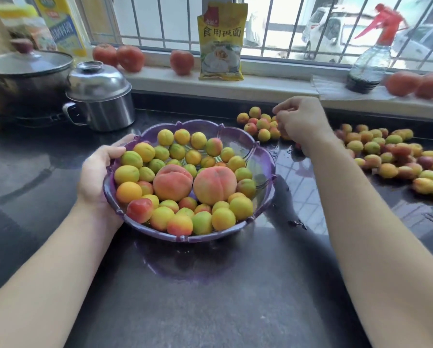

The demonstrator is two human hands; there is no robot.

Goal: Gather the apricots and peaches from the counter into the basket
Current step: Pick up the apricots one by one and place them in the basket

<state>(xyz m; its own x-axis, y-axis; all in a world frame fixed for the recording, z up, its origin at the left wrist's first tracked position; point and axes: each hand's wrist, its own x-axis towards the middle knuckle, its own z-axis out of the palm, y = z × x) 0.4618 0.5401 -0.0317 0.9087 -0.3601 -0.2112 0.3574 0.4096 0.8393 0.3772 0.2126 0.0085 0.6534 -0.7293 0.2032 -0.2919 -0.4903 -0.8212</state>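
Just beyond the basket's [265, 169] far right rim, a small cluster of apricots [259, 125] lies on the worktop [210, 285], directly under the right hand [300, 120], whose fingers are curled; whether they already pinch a fruit I cannot tell. A larger scatter [396, 156] lies further right. The left hand [97, 177] grips the basket's left rim; the right is plainly nearer the fruit.

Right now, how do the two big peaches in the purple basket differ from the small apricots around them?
The two peaches are far bigger than the apricots. The peaches are pinkish orange; the apricots run yellow and green, some blushed red. There are only two peaches, but many apricots. Both are round and lie in the purple basket.
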